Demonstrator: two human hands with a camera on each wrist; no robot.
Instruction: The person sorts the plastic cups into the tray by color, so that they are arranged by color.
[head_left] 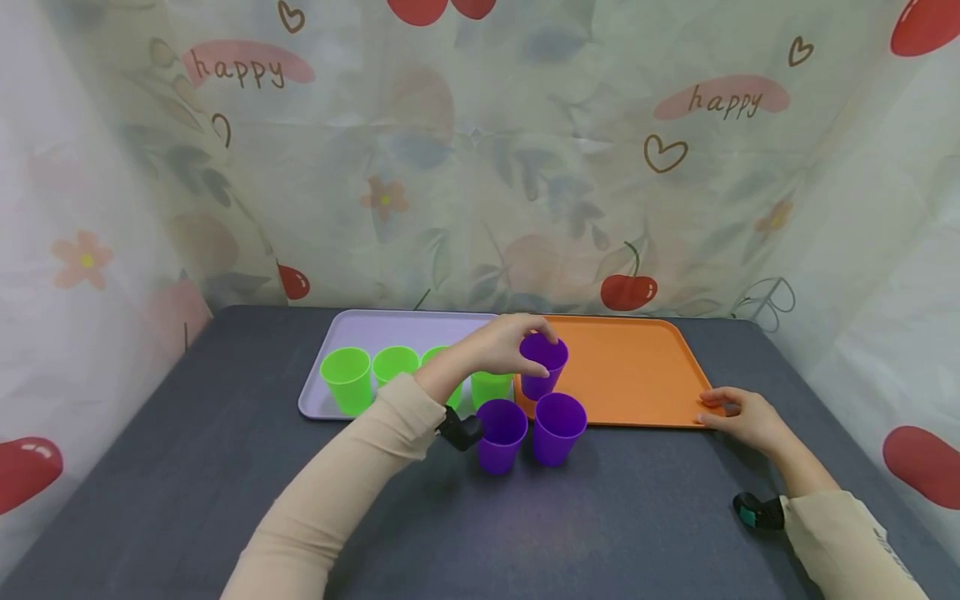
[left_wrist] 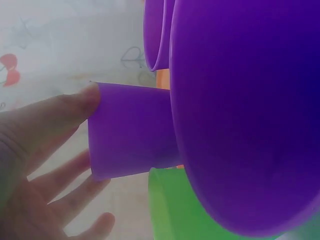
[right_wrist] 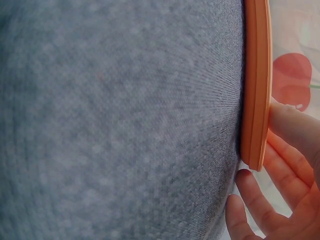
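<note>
The left hand [head_left: 513, 346] pinches the rim of a purple cup [head_left: 545, 362] between thumb and fingers. That cup is at the left end of the orange tray [head_left: 622, 367]; whether its base touches the tray I cannot tell. The right hand [head_left: 750, 421] grips the tray's near right corner with thumb and fingers. Just in front of the tray, two more purple cups [head_left: 559, 429] stand upright side by side on the dark table [head_left: 637, 517]. To the left, green cups [head_left: 347, 382] stand in a row on a lilac tray [head_left: 412, 323], partly hidden by the left arm.
</note>
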